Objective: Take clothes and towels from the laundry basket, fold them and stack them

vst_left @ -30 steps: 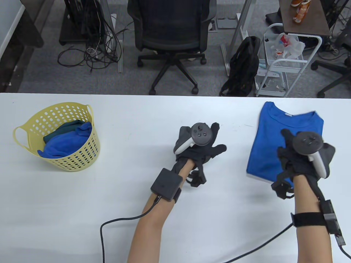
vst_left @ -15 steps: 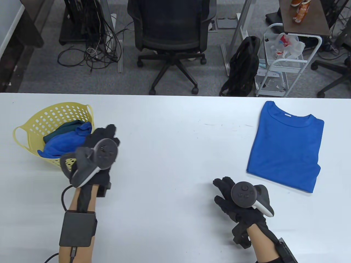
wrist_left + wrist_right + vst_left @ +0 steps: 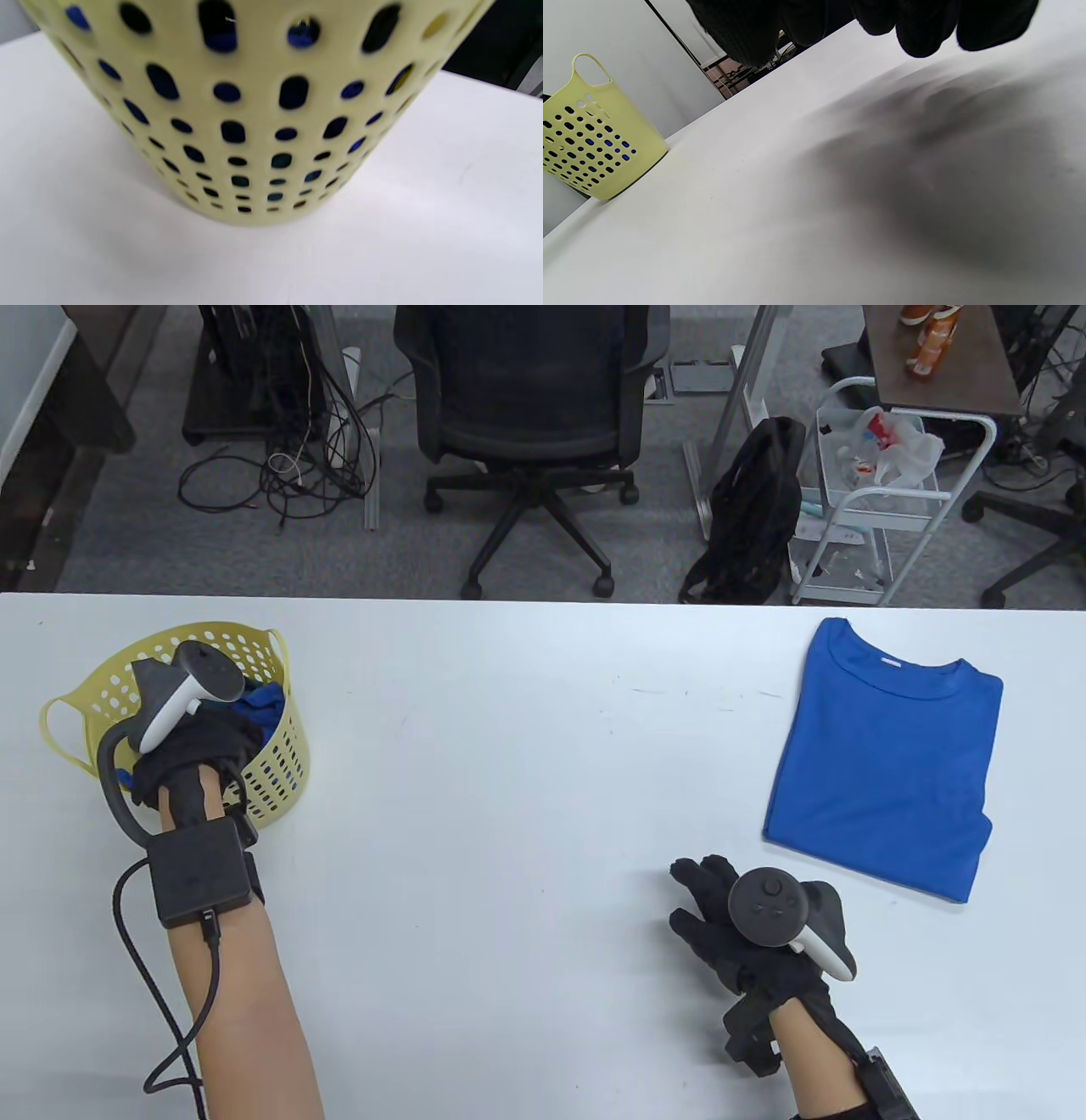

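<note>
A yellow perforated laundry basket (image 3: 276,780) stands at the table's left and holds blue cloth (image 3: 266,701). My left hand (image 3: 204,742) reaches down into the basket; its fingers are hidden among the laundry. The left wrist view shows only the basket's wall (image 3: 254,127), with blue showing through the holes. A folded blue T-shirt (image 3: 887,763) lies flat at the right. My right hand (image 3: 704,899) hovers over bare table in front of the shirt, fingers spread and holding nothing. The right wrist view shows its fingertips (image 3: 916,29) above the table and the basket (image 3: 589,144) far off.
The white table (image 3: 526,746) spans the view. Beyond its far edge stand an office chair (image 3: 526,407), a black backpack (image 3: 751,517) and a white wire cart (image 3: 882,483). A black cable (image 3: 136,933) trails from my left wrist.
My left hand moved from mid-table left to the basket and has gone into it. My right hand left the folded shirt and pulled back toward the near edge.
</note>
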A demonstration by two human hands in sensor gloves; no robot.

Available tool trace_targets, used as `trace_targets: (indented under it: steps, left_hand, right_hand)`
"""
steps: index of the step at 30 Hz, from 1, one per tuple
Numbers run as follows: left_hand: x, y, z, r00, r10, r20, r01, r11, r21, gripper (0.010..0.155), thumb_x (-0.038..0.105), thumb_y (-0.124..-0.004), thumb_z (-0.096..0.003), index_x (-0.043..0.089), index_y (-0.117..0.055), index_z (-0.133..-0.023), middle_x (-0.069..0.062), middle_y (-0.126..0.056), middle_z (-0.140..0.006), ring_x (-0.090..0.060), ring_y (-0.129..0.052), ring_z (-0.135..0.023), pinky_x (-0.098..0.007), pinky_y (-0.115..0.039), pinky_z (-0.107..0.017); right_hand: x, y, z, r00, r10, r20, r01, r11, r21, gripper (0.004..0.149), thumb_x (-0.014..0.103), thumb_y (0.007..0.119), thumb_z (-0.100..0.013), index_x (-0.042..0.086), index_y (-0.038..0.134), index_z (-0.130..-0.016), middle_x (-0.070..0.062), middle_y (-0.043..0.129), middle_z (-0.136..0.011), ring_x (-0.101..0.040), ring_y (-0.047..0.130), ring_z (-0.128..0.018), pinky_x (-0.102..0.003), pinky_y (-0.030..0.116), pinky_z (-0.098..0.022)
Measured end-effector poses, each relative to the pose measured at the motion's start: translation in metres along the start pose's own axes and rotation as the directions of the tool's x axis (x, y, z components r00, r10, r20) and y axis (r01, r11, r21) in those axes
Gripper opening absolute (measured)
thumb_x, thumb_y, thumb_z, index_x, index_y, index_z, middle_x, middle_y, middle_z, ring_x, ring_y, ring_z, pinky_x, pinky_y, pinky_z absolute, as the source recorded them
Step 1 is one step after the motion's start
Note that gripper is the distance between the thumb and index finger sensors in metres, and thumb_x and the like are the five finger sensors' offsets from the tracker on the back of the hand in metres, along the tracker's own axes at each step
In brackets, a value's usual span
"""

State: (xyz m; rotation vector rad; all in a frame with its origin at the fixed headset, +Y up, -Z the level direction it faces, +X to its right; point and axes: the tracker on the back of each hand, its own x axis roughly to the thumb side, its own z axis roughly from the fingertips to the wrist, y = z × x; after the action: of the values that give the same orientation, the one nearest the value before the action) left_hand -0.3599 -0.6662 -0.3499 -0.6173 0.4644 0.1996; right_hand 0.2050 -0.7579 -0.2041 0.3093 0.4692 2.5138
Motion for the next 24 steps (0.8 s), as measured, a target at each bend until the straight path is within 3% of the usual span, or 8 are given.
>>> trace_targets:
  steps: [5,8,10,13,14,18,20,24]
  left_hand:
    - [0.002,0.004,-0.004,0.997,-0.072,-0.028,0.072,0.997,-0.012,0.073,0.036,-0.086,-0.0531,0.018,-0.059,-0.118,-0.015,-0.042,-0.129,-0.047,-0.051,-0.114,-0.068,-0.063,-0.074]
    - [0.004,0.015,0.013,0.992,-0.112,-0.055,0.121,0.974,0.191,0.086,0.045,-0.090,-0.0471,0.016,-0.053,-0.119,-0.016,-0.053,-0.126,-0.038,-0.069,-0.109,-0.061,-0.068,-0.074]
    - [0.005,0.022,0.034,0.989,-0.114,-0.091,0.143,0.877,0.459,0.089,0.048,-0.094,-0.0410,0.019,-0.058,-0.117,-0.010,-0.075,-0.116,-0.028,-0.087,-0.098,-0.056,-0.074,-0.072]
    - [0.006,0.028,0.068,0.988,-0.120,-0.098,0.149,0.576,0.804,0.055,0.042,-0.098,-0.0385,0.036,-0.085,-0.091,0.007,-0.099,-0.083,-0.011,-0.105,-0.066,-0.044,-0.088,-0.063]
    - [0.008,0.030,0.074,0.987,-0.134,-0.085,0.149,0.598,0.788,0.053,0.041,-0.097,-0.0398,0.037,-0.083,-0.091,0.007,-0.098,-0.082,-0.010,-0.104,-0.064,-0.043,-0.089,-0.062]
    - [0.015,0.030,0.090,0.996,-0.081,-0.032,0.081,0.719,0.691,0.076,0.037,-0.082,-0.0564,0.026,-0.046,-0.122,-0.006,-0.085,-0.092,-0.015,-0.097,-0.064,-0.047,-0.086,-0.059]
    - [0.019,0.027,0.094,0.993,-0.095,-0.072,0.119,0.800,0.588,0.056,0.040,-0.072,-0.0622,0.032,-0.058,-0.116,-0.008,-0.083,-0.093,-0.016,-0.095,-0.064,-0.043,-0.087,-0.055]
    - [0.024,0.028,0.113,0.998,-0.034,-0.050,0.059,0.727,0.684,0.048,0.041,-0.065,-0.0649,0.028,-0.062,-0.112,-0.009,-0.087,-0.093,-0.013,-0.103,-0.055,-0.030,-0.093,-0.042]
  right_hand:
    - [-0.004,0.000,-0.003,1.000,-0.016,-0.010,0.016,1.000,-0.018,0.067,0.030,0.067,-0.066,-0.001,0.039,-0.118,-0.041,0.030,-0.115,-0.066,0.048,-0.097,-0.077,0.052,-0.064]
    - [-0.005,-0.001,-0.004,1.000,-0.026,-0.012,0.025,0.999,-0.036,0.071,0.031,0.067,-0.066,-0.006,0.034,-0.118,-0.042,0.029,-0.115,-0.067,0.047,-0.097,-0.077,0.051,-0.064]
    - [-0.006,-0.001,-0.005,1.000,-0.028,-0.005,0.028,0.999,-0.046,0.072,0.031,0.067,-0.066,-0.008,0.033,-0.117,-0.042,0.029,-0.115,-0.067,0.047,-0.097,-0.077,0.052,-0.064]
    - [-0.005,-0.001,-0.005,1.000,-0.027,0.002,0.027,0.998,-0.055,0.073,0.031,0.067,-0.066,-0.009,0.033,-0.117,-0.042,0.029,-0.115,-0.067,0.047,-0.097,-0.077,0.052,-0.064]
    - [-0.005,0.000,-0.006,1.000,-0.025,0.005,0.025,0.998,-0.057,0.073,0.031,0.067,-0.066,-0.009,0.033,-0.117,-0.042,0.029,-0.115,-0.067,0.047,-0.097,-0.077,0.052,-0.064]
    - [-0.005,0.001,-0.006,1.000,-0.021,0.016,0.022,0.998,-0.063,0.073,0.031,0.067,-0.066,-0.009,0.033,-0.117,-0.042,0.029,-0.115,-0.067,0.048,-0.097,-0.077,0.052,-0.064]
    - [-0.004,0.002,-0.006,1.000,-0.020,0.022,0.022,0.998,-0.060,0.073,0.032,0.067,-0.066,-0.008,0.033,-0.117,-0.042,0.030,-0.115,-0.066,0.048,-0.097,-0.077,0.052,-0.064]
    - [-0.004,0.002,-0.005,0.999,-0.027,0.029,0.029,0.998,-0.053,0.071,0.032,0.067,-0.066,-0.006,0.035,-0.117,-0.042,0.030,-0.115,-0.066,0.048,-0.097,-0.077,0.052,-0.064]
